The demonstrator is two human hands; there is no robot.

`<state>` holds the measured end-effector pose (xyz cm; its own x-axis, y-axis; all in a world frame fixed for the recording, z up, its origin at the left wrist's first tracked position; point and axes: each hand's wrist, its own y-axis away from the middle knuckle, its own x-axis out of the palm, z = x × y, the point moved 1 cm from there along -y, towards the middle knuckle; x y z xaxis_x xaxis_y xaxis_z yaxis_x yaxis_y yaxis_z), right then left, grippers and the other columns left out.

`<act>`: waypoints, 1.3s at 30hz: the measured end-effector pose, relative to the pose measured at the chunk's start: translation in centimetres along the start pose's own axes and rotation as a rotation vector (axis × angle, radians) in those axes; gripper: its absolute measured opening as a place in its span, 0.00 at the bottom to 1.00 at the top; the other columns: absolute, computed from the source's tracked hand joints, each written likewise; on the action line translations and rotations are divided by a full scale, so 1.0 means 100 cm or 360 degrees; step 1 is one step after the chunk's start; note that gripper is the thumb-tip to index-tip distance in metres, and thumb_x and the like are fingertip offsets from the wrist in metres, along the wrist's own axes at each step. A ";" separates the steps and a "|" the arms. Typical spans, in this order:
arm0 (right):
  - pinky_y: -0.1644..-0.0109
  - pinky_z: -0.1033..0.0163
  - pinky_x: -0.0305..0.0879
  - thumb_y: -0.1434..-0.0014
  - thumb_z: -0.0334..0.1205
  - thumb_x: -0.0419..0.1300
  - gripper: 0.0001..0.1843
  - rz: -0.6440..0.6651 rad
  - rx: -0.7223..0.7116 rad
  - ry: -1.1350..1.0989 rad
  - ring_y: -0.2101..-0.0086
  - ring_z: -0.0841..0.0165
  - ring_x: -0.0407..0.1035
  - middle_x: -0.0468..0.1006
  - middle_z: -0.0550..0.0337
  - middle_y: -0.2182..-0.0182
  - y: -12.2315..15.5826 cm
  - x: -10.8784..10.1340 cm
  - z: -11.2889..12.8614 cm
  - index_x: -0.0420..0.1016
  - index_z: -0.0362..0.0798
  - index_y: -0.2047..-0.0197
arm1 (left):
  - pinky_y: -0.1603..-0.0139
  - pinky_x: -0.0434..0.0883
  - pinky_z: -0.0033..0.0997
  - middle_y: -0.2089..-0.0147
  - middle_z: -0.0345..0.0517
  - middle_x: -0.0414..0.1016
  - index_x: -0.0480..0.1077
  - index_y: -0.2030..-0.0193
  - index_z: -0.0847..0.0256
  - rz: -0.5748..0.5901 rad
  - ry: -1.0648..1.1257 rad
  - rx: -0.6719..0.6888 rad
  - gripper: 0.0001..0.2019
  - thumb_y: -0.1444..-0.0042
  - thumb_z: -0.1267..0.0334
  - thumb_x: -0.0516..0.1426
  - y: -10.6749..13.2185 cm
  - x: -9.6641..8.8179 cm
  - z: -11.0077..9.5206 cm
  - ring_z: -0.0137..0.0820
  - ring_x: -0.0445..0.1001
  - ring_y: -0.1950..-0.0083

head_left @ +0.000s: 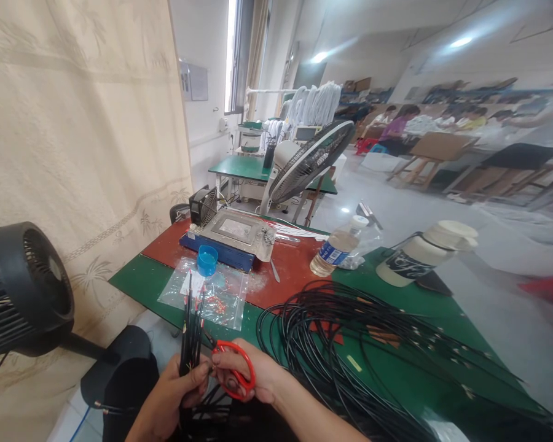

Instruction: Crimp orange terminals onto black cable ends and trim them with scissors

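My left hand (184,387) is wrapped round a bundle of black cables (192,334) that stand roughly upright, with thin red and black wire ends at the top. Beside it, my right hand (244,368) grips red-handled scissors (250,362), its fingers through the loops. The blades are small and point up and left toward the cables; I cannot tell whether they touch. Just beyond the bundle lies a clear plastic bag (233,307) with small red-orange bits on it. A blue cup (207,261) stands at the bag's far edge.
A blue-sided heating device (221,253) sits on the red mat. Coiled black cables (313,331) spread over the green table's right side, near a bottle of liquid (334,253) and a white flask (419,255). A black fan (25,288) stands left; people sit farther back.
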<state>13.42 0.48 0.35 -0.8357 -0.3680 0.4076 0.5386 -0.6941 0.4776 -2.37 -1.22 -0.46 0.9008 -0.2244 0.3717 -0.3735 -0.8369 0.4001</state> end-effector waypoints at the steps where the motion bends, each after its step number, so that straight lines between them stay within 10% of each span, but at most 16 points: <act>1: 0.92 0.74 0.41 0.56 0.52 0.64 0.21 0.0001 -0.0012 0.0007 0.92 0.78 0.53 0.63 0.66 0.92 0.000 0.000 -0.001 0.69 0.41 0.82 | 0.82 0.40 0.27 0.84 0.35 0.60 0.68 0.76 0.64 0.0004 -0.0010 0.0000 0.12 0.54 0.57 0.62 0.000 0.000 0.000 0.19 0.47 0.83; 24: 0.91 0.74 0.39 0.52 0.49 0.62 0.18 -0.0068 0.0097 -0.0026 0.91 0.79 0.52 0.62 0.68 0.91 0.002 0.002 -0.005 0.68 0.42 0.80 | 0.81 0.42 0.28 0.82 0.36 0.60 0.69 0.77 0.64 0.0102 -0.0111 0.0038 0.13 0.52 0.56 0.60 0.000 -0.001 -0.002 0.19 0.48 0.82; 39: 0.91 0.74 0.42 0.56 0.61 0.63 0.27 -0.0157 -0.0241 -0.0202 0.91 0.80 0.52 0.62 0.69 0.90 -0.008 0.005 -0.016 0.68 0.42 0.79 | 0.80 0.47 0.26 0.81 0.35 0.58 0.70 0.74 0.64 -0.0173 -0.0047 0.0204 0.12 0.50 0.56 0.58 -0.004 0.003 0.008 0.20 0.49 0.81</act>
<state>12.43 -0.14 -1.02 -0.8581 -0.2196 0.4642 0.4249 -0.8112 0.4017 -1.83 -1.36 -1.19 0.9412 -0.1419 0.3066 -0.2439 -0.9134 0.3260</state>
